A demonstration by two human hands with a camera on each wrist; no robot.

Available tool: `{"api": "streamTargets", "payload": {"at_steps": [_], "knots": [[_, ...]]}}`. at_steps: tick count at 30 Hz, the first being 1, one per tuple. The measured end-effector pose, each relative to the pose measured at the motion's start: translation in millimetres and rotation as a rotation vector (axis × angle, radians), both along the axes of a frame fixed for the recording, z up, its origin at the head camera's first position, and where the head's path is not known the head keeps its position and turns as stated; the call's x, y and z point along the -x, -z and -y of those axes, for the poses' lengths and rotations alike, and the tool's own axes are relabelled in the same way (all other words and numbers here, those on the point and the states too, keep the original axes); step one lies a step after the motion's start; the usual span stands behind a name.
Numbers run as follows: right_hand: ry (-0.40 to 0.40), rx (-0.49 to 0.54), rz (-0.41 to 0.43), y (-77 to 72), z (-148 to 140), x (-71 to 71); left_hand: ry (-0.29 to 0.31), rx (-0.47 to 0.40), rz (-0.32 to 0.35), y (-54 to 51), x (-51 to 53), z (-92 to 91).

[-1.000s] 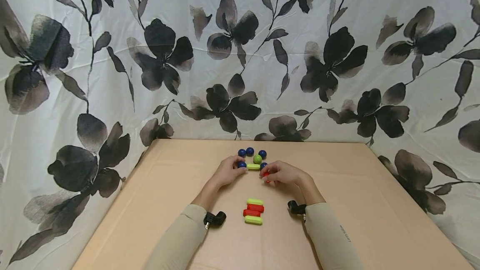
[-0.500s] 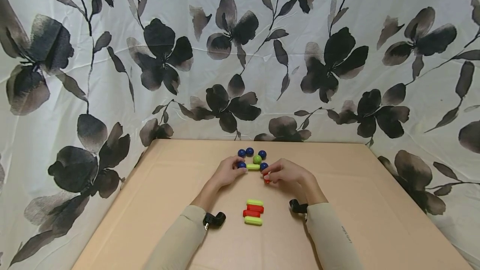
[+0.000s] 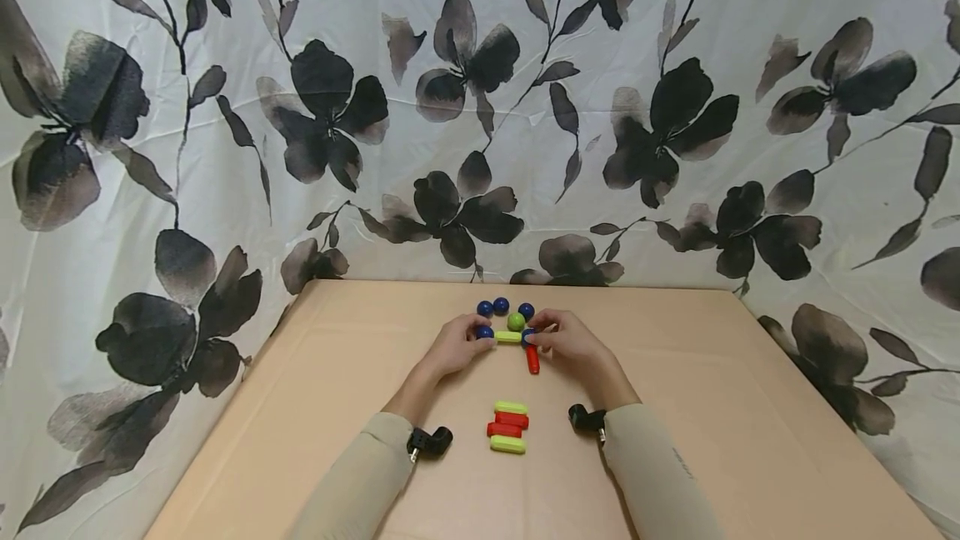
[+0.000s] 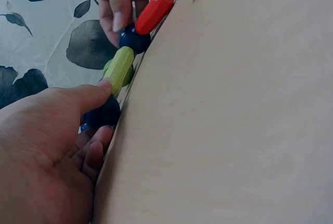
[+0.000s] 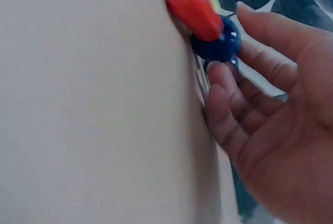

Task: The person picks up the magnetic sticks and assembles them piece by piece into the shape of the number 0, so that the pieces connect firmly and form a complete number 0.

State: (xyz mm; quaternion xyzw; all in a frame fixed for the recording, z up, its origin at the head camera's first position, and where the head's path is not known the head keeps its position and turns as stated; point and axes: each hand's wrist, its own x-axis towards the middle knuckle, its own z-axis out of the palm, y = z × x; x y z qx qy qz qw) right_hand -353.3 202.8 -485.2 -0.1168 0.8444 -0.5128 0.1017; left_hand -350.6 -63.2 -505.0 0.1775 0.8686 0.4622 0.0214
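My left hand (image 3: pixel 452 346) holds a blue ball (image 3: pixel 485 332) between thumb and fingers. A yellow-green magnetic stick (image 3: pixel 507 337) runs from that ball to a second blue ball (image 3: pixel 527 337). Around this second ball curl the fingers of my right hand (image 3: pixel 573 346). A red magnetic stick (image 3: pixel 533 360) joins the same ball and points toward me; its end shows a silver disc in the right wrist view. Just behind the yellow-green stick sits a green ball (image 3: pixel 516 322), mostly hidden in the left wrist view.
Three more blue balls lie at the far side, one (image 3: pixel 501 305) in the middle. Nearer me, yellow-green sticks and red sticks (image 3: pixel 512 421) lie side by side on the tan table (image 3: pixel 360 315). A flowered cloth (image 3: pixel 570 140) hangs behind the table's far edge.
My right hand has gone from pinching the red stick to the blue ball at its far end. The red stick now lies in full view against that ball. My left hand stays put.
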Motion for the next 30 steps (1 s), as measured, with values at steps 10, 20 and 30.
{"api": "streamTargets", "payload": {"at_steps": [10, 20, 30], "knots": [[-0.006, -0.011, -0.052, 8.9, -1, 4.1, 0.004, -0.001, -0.005, 0.4, 2.8, -1.4], [0.009, -0.044, -0.057, 12.5, -1, 3.0, -0.016, -0.043, -0.023, 4.1, 1.6, 6.5], [0.017, -0.049, -0.066, 11.7, -1, 1.4, -0.054, -0.159, -0.076, -7.0, -5.1, 14.0]]}}
